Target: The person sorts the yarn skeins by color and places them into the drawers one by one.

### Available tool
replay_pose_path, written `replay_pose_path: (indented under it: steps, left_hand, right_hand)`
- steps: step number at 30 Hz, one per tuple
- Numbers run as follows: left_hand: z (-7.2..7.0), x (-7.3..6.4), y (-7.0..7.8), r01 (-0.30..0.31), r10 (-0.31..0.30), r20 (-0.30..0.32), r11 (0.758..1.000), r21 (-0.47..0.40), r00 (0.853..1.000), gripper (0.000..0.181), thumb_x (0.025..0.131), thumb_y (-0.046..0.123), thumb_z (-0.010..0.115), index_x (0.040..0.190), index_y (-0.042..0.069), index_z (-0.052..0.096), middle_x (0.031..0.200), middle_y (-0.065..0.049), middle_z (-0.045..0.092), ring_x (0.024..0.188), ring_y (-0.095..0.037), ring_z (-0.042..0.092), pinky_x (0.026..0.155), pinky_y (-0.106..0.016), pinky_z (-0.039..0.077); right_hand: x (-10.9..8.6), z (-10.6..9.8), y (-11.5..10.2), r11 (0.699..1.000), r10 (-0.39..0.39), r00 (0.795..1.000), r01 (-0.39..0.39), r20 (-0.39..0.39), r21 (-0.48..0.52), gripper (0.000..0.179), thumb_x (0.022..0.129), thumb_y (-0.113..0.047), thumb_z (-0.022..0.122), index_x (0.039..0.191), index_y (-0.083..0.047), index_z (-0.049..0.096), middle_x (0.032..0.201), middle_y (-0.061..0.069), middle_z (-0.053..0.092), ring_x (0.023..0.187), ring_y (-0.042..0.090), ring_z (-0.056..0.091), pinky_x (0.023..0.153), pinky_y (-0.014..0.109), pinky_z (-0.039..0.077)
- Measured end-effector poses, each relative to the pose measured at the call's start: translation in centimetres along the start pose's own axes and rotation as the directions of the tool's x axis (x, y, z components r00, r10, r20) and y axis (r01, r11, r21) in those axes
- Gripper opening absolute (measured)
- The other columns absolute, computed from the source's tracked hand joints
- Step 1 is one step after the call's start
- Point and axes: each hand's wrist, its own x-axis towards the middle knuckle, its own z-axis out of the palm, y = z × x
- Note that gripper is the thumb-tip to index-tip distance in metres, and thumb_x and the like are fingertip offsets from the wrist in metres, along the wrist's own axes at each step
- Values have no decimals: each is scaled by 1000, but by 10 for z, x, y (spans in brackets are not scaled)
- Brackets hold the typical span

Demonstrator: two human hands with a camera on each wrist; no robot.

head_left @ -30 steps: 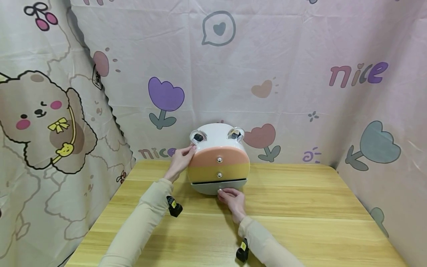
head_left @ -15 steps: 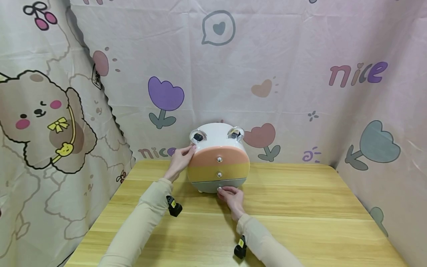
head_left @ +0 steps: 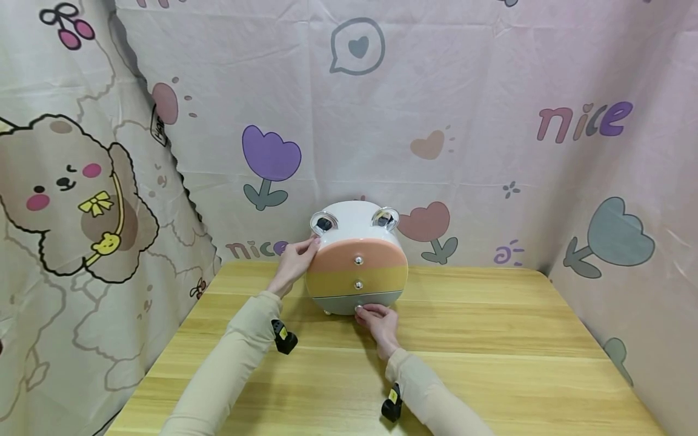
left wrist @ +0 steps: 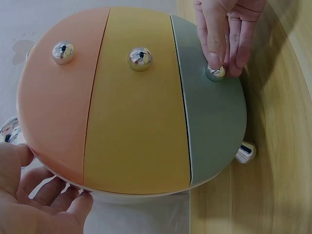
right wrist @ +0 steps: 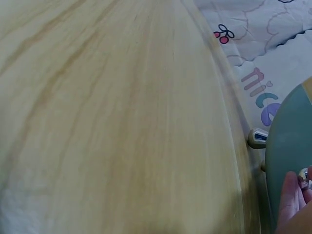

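A small drawer box (head_left: 357, 272) with a white top and transparent eye-like rings stands at the back of the table. Its front has a peach, a yellow and a grey-green drawer, each with a silver knob. My left hand (head_left: 295, 264) holds the box's left side near the top, fingertips against its edge in the left wrist view. With thumb and fingers, my right hand (head_left: 380, 327) pinches the knob (left wrist: 215, 73) of the grey-green bottom drawer (left wrist: 214, 117). That drawer sits nearly flush, a thin dark line separating it from the yellow drawer (left wrist: 139, 122).
The wooden table (head_left: 491, 339) spreads out in front of and beside the box. Behind it hangs a printed cloth (head_left: 469, 79), close to the box's back. Short metallic feet (left wrist: 246, 152) support the box.
The grey-green bottom drawer has gone in, pushed by my right hand on its knob; the wide dark gap above it has narrowed to a line. My left hand has stayed put.
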Motion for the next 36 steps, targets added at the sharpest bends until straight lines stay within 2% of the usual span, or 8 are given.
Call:
replay_pose_path:
  steps: [6, 15, 26, 31, 36]
  left_hand:
    - [0, 0, 0, 1, -1, 1, 1000, -2, 1000, 53, 104, 39, 52, 147, 9, 50, 156, -13, 45, 148, -33, 40, 121, -46, 37]
    - [0, 1, 0, -1, 1, 4, 1000, -8, 1000, 53, 104, 39, 53, 148, 9, 49, 156, -10, 45, 149, -32, 38, 122, -46, 34]
    - [1, 1, 2, -9, 9, 0, 1000, -3, 1000, 51, 104, 36, 52, 147, 8, 50, 156, -9, 46, 148, -31, 39, 121, -44, 37]
    - [1, 0, 3, -1, 1, -8, 1000, 4, 1000, 51, 104, 37, 53, 146, 9, 51, 155, -9, 47, 148, -31, 39, 122, -45, 36]
    - [1, 1, 3, 3, -3, -8, 1000, 8, 1000, 51, 104, 38, 53, 146, 9, 51, 155, -9, 47, 148, -31, 39, 122, -45, 36]
  right_hand:
    - [-1, 1, 0, 1000, -2, 1000, 2, -11, 5, 25, 86, 4, 74, 105, 18, 65, 89, 17, 78, 73, 14, 74, 77, 33, 64]
    - [-3, 4, -1, 1000, -20, 999, 20, -35, 4, 25, 86, 3, 75, 104, 17, 66, 82, 7, 78, 69, 10, 72, 73, 28, 63]
    - [-5, 7, 1, 998, -60, 995, 61, -79, 15, 22, 85, 4, 75, 99, 18, 67, 80, 10, 78, 67, 10, 72, 72, 29, 64]
    - [-6, 7, 1, 996, -77, 995, 79, -62, 32, 22, 85, 4, 74, 99, 20, 66, 83, 13, 78, 68, 10, 73, 72, 29, 64]
    - [-5, 7, 1, 997, -68, 996, 70, -66, 31, 22, 85, 4, 75, 99, 19, 66, 80, 10, 77, 67, 10, 72, 71, 28, 64]
